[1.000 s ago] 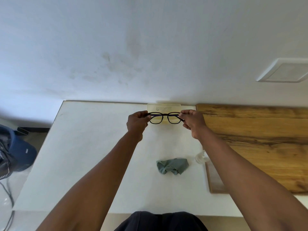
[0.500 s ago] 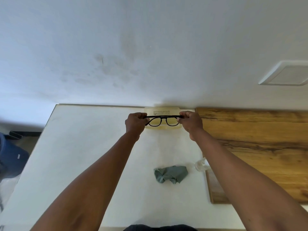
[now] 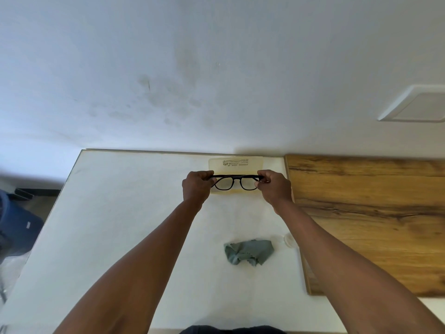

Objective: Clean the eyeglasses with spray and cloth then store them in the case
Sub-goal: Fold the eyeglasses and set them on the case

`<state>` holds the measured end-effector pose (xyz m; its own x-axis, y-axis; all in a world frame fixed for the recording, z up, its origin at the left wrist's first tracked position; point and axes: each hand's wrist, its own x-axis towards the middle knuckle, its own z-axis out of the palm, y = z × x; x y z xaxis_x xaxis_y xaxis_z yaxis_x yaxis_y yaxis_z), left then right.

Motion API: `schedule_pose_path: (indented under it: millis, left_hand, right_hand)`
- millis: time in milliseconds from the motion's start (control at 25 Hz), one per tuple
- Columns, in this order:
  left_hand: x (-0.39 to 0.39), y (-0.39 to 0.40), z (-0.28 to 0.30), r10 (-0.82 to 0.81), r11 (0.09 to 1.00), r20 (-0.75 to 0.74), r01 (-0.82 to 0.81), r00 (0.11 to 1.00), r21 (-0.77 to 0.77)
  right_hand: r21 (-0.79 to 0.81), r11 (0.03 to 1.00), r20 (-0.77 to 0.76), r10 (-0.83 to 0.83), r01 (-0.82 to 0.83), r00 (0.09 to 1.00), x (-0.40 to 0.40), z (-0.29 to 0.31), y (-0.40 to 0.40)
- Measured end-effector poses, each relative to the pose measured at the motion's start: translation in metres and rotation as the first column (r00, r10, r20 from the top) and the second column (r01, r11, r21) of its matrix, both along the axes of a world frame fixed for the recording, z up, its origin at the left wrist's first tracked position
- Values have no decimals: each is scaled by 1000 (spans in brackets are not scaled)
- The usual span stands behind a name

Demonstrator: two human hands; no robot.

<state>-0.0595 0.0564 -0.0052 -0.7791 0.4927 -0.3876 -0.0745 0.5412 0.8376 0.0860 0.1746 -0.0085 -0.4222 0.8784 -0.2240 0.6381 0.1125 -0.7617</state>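
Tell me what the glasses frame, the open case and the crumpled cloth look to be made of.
Glasses frame: probably plastic, dark and smooth with thick rims; both hands hold its ends. Open case: looks like pale yellowish, slightly translucent hard plastic, with printing on the lid. Cloth: soft grey-green fabric, likely microfibre, judging by its matte, crumpled folds.

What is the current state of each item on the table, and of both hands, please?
Eyeglasses: held at both ends over the case.
Case: open, lid up.
Cloth: crumpled, lying loose.
Spray bottle: mostly hidden behind forearm.
Left hand: gripping glasses.
Right hand: gripping glasses.
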Motion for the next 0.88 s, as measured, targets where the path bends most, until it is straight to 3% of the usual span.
schedule_pose_path:
  millis: [200, 560, 880]
  left_hand:
    - [3, 1, -5, -30, 1000, -62, 30, 998, 1]
    - [2, 3, -8, -44, 998, -108, 38, 993, -51]
    - [3, 12, -3, -250, 953, -356, 163, 900, -256]
  right_hand:
    - [135, 986, 120, 79, -95, 990, -1, -5, 1]
    - [223, 959, 225, 127, -178, 966, -6, -6, 3]
    - [214, 941, 339, 181, -263, 923, -4, -9, 2]
